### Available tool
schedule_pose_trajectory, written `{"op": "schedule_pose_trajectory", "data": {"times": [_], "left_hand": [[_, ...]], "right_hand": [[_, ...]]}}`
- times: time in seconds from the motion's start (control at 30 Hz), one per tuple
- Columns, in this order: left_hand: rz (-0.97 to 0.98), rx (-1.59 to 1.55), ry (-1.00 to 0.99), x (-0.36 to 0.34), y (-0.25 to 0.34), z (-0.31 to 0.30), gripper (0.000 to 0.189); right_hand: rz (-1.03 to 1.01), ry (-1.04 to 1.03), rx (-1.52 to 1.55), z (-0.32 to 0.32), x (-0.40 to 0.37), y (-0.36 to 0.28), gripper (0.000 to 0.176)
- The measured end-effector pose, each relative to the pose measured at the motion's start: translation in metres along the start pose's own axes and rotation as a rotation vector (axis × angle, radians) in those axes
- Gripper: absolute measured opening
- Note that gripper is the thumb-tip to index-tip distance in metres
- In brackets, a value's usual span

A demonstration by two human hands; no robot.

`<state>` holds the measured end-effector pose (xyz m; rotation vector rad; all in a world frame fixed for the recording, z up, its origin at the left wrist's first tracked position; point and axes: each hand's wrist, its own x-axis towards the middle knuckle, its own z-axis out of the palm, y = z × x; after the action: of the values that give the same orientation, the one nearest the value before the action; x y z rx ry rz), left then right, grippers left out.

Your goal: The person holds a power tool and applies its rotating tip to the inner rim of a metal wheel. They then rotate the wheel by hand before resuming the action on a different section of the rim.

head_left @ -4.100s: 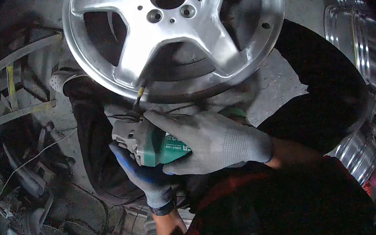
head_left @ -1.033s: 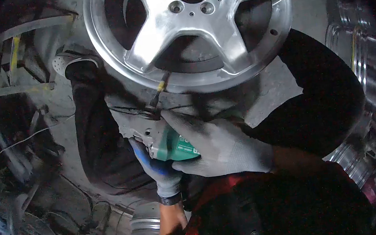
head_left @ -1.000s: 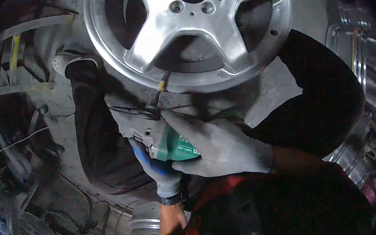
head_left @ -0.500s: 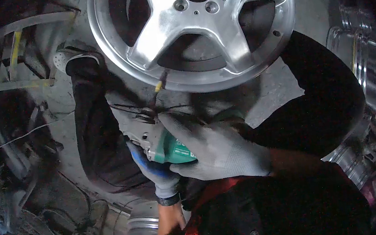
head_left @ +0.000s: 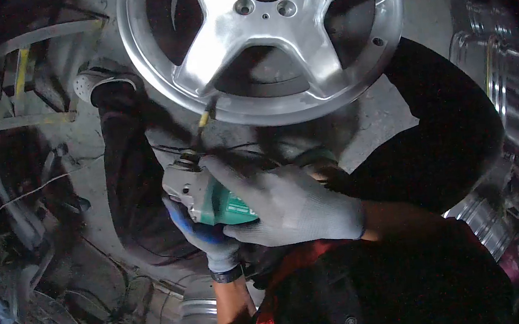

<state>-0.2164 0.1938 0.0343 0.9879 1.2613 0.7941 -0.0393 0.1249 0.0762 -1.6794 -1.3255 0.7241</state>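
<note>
A green angle grinder [head_left: 228,205] with a silver gear head lies across my lap. My right hand [head_left: 306,206], in a grey knit glove, wraps around its green body. Under the gear head, my left hand [head_left: 210,243] grips from the left side, its glove blue at the palm. From the grinder's spindle a thin attachment [head_left: 204,118] with a yellow band points up toward the wheel, its dark tip overlapping the lower lip. The bright silver alloy wheel [head_left: 279,110] lies face up in front of me, spokes and centre hole showing.
My legs spread on both sides of the work, a grey clog [head_left: 86,87] on the left foot. More metal rims [head_left: 511,95] stand along the right, and another rim [head_left: 195,316] lies below left. A metal frame [head_left: 21,119] and tangled cables fill the left floor.
The grinder and both hands have shifted slightly left, and the attachment's tip has slid left along the wheel's lower lip. Both hands keep their grip.
</note>
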Motion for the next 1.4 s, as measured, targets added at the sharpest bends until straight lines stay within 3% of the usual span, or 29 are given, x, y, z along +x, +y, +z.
{"op": "schedule_pose_trajectory", "data": {"times": [0.07,0.13,0.17,0.23,0.37,0.43,0.57,0.63,0.67,0.73,0.77,0.83,0.93,0.97,1.07,1.2,1.27,1.3,1.4], "left_hand": [[0.070,0.157,0.010,-0.002,-0.007,-0.002,0.055],[-0.151,-0.043,0.103,0.002,-0.007,-0.004,0.057],[-0.149,-0.040,0.101,0.004,-0.004,-0.005,0.057],[0.178,0.167,-0.072,0.007,0.002,-0.006,0.061],[0.270,0.341,-0.033,0.011,0.003,-0.007,0.059],[-0.099,-0.038,0.144,0.012,0.006,-0.008,0.059],[-0.065,-0.178,-0.034,0.006,0.011,0.007,0.059],[0.109,0.114,-0.015,0.003,0.010,0.012,0.058],[0.109,0.113,-0.019,0.005,0.009,0.009,0.058],[-0.175,-0.270,-0.041,0.008,0.003,-0.004,0.058],[-0.174,-0.268,-0.043,0.003,-0.003,-0.007,0.058],[0.168,0.182,-0.129,-0.015,-0.014,-0.003,0.061],[0.170,0.299,-0.129,-0.035,-0.020,0.008,0.067],[0.115,0.174,-0.129,-0.040,-0.020,0.016,0.070],[0.101,0.250,-0.120,-0.042,-0.024,0.011,0.069],[0.060,0.080,-0.012,-0.020,-0.014,0.002,0.068],[-0.038,-0.161,0.014,-0.009,0.002,0.006,0.064],[-0.201,-0.436,-0.081,-0.003,0.013,0.007,0.061],[-0.126,-0.172,0.076,-0.006,-0.006,-0.005,0.060]], "right_hand": [[-0.083,0.093,-0.066,-0.003,-0.002,0.000,0.088],[0.112,-0.129,-0.001,-0.009,-0.002,-0.005,0.088],[0.112,-0.126,0.001,-0.010,-0.001,-0.006,0.088],[0.186,-0.253,0.153,-0.009,0.006,-0.006,0.093],[0.179,-0.213,0.120,-0.004,0.009,-0.006,0.094],[0.170,-0.216,0.110,-0.004,0.005,-0.006,0.096],[0.209,-0.271,0.090,-0.008,0.006,-0.003,0.097],[0.164,-0.251,0.042,-0.010,0.006,-0.001,0.097],[0.166,-0.248,0.041,-0.010,0.004,0.000,0.097],[0.034,-0.093,0.035,-0.008,-0.001,0.004,0.096],[0.034,-0.090,0.035,-0.011,-0.004,0.003,0.096],[0.060,-0.102,0.070,-0.022,-0.012,0.000,0.095],[0.188,-0.213,-0.006,-0.035,-0.028,-0.008,0.095],[0.189,-0.213,-0.008,-0.036,-0.030,-0.007,0.095],[0.177,-0.159,0.009,-0.036,-0.034,-0.006,0.089],[0.183,-0.274,0.001,-0.028,-0.011,-0.008,0.092],[0.148,-0.287,0.013,-0.019,-0.003,-0.008,0.097],[0.109,-0.243,0.009,-0.010,-0.002,-0.004,0.096],[0.064,-0.162,0.000,-0.010,-0.007,-0.001,0.095]]}}
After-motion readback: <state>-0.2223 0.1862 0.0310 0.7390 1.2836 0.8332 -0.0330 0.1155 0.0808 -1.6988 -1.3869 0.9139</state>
